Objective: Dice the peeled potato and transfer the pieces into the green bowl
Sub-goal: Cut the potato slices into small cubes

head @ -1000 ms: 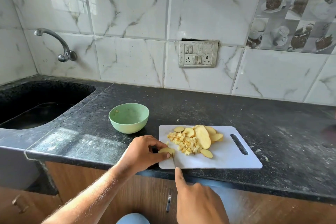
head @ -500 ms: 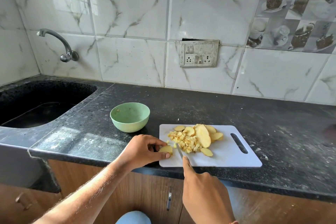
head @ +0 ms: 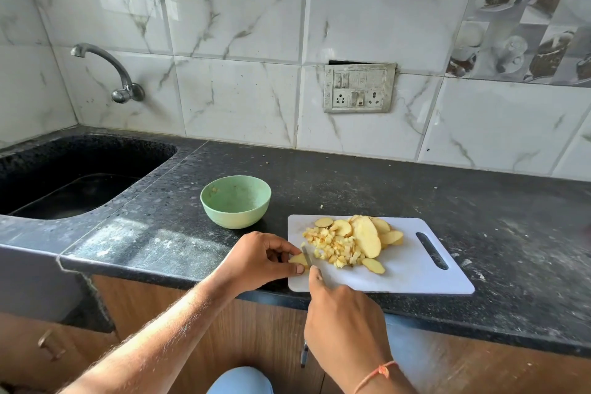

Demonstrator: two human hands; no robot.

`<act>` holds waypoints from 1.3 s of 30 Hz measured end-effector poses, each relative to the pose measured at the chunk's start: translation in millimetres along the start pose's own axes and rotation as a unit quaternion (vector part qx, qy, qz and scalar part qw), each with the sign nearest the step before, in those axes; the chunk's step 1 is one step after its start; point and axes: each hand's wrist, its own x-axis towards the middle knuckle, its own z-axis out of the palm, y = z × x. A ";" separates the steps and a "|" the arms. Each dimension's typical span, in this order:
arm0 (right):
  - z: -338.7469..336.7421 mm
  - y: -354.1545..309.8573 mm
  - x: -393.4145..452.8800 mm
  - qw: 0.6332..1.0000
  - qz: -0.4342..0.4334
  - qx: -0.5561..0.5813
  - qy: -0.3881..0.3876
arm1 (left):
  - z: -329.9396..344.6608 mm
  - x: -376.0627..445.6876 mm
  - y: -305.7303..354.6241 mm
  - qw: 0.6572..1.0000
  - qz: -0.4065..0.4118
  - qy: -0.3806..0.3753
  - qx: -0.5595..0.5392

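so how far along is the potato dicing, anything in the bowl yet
Done: a pile of diced cubes sits on the cutting board. In hand: the left hand pinches a potato slice while the right hand works the knife on it. Left: several uncut slices remain, and the green bowl holds no potato pieces, so no transfer yet.

Both forearms [head: 179, 329] were bare to the elbow, no sleeves in sight, with fine hair showing along the left one. A thin orange thread [head: 377, 373] was tied round the right wrist, a small knot on top. Below, a knee in light blue cloth [head: 240, 381] showed between the arms.
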 end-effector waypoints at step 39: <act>4.2 -3.8 -4.8 1.000 0.001 0.025 0.001 | -6.7 -1.6 3.9 0.998 -0.042 -0.025 -0.034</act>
